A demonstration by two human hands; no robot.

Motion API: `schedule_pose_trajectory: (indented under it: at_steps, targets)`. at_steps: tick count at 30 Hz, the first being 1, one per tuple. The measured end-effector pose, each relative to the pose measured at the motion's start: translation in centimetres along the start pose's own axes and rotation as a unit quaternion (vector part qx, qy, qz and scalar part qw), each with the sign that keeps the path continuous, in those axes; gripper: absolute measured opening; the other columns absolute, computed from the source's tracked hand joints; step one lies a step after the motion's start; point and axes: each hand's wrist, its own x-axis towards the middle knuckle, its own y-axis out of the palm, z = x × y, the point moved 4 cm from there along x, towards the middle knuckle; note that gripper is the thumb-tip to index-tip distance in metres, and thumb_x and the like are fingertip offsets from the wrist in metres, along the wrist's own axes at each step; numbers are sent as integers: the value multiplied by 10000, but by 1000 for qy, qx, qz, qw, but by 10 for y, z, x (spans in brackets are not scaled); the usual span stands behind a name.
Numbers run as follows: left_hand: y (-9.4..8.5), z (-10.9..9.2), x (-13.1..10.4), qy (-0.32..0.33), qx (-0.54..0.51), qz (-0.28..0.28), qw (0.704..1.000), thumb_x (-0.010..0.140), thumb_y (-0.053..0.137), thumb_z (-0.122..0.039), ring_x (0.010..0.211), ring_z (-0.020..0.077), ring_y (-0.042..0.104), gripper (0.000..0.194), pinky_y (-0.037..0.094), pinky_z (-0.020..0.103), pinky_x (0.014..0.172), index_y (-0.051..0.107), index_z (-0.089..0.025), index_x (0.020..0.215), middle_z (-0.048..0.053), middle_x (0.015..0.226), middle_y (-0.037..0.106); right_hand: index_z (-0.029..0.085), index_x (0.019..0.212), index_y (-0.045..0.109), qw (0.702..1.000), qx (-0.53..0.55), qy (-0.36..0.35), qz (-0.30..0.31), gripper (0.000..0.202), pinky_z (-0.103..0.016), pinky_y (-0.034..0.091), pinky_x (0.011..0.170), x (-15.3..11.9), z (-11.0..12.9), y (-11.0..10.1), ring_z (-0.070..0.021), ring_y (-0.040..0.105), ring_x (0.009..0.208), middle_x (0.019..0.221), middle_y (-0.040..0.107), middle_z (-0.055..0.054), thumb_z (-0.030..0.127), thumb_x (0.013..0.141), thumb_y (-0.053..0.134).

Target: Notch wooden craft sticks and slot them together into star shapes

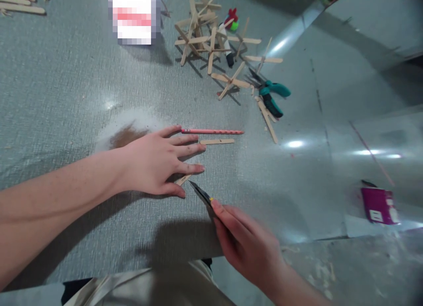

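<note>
My left hand [158,158] lies flat on the grey surface with its fingers spread. Between its thumb and index finger a short piece of wooden craft stick [183,180] sticks out, partly hidden under the hand. My right hand [246,240] is closed around a utility knife [201,194], its blade tip close to that piece; whether they touch I cannot tell. Beyond my left fingertips lies another craft stick [218,141] with a small notch at its edge. A pink pencil [213,131] rests alongside it, its eraser end by my little finger.
Several crossed craft-stick pieces [211,50] stand at the back, near a black-and-white marker [226,46] and a red-and-green object [232,20]. Teal-handled pliers [271,94] lie beside broken sticks [267,118]. A purple packet [380,205] is at the right, loose sticks [21,4] far left.
</note>
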Motion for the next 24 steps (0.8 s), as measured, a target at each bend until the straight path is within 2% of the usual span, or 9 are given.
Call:
schedule_pose_trajectory:
  at_steps: [5,13,18,24]
  targets:
    - [1,0,1,-9,15,26,1000,933,576,-651,1557,316,321,609,141,533,1282,573,-344,1458,67,1657,384,182,1426,540,1000,8,5,26,447,-226,580,670,2,0,2,-135,717,734,1040,751,-78,86,991,506]
    - [2,0,1,-14,21,31,999,937,565,-648,1561,312,311,608,137,539,1281,561,-351,1468,62,1665,368,181,1462,523,999,-11,-1,36,461,-225,588,667,5,3,1,-129,718,707,1012,752,-72,109,1007,499]
    - [1,-1,0,-14,11,26,1000,943,577,-613,1553,337,325,597,149,587,1269,571,-323,1465,86,1657,378,211,1489,517,999,-52,-7,11,503,-226,581,625,2,5,2,-127,713,674,1019,759,-66,106,997,514]
    - [2,0,1,-17,2,16,1000,924,601,-632,1549,319,338,589,134,566,1281,586,-356,1443,61,1648,400,207,1523,492,997,-75,-25,7,539,-247,571,601,1,4,3,-131,694,636,1033,753,-72,114,992,516]
